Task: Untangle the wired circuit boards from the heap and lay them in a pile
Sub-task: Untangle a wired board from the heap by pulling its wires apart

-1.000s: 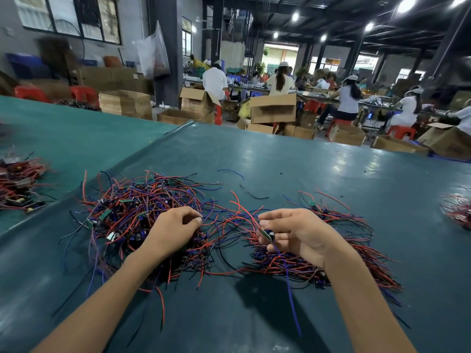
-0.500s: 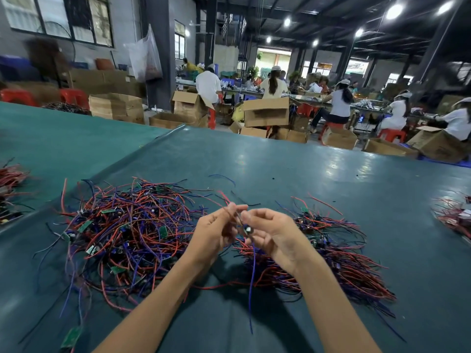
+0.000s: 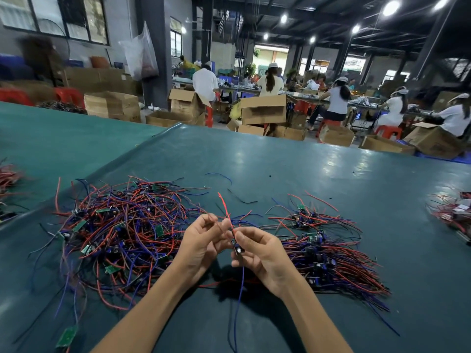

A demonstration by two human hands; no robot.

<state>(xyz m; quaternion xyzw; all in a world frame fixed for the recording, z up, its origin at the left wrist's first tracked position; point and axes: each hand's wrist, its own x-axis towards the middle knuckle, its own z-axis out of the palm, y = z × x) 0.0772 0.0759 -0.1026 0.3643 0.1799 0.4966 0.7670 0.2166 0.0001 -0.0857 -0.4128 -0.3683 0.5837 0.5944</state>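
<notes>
head view: right hand (image 3: 265, 256) pinching a small dark circuit board (image 3: 238, 248), left hand (image 3: 204, 240) pinching its thin red wire (image 3: 223, 206); a hard tug may tear the wire off.

The tabletop (image 3: 280, 161) is dark teal with pale glare. Left of the circuit board (image 3: 238, 248), the heap (image 3: 122, 230) tangles red, blue and black wires around green boards. Right of it, the pile (image 3: 331, 258) shows red and blue. The board's red wire (image 3: 224, 207) rises; its blue wire (image 3: 240, 289) hangs.

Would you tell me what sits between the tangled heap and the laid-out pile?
In the head view, the left hand and right hand are there, together holding one wired circuit board over the green table.
</notes>
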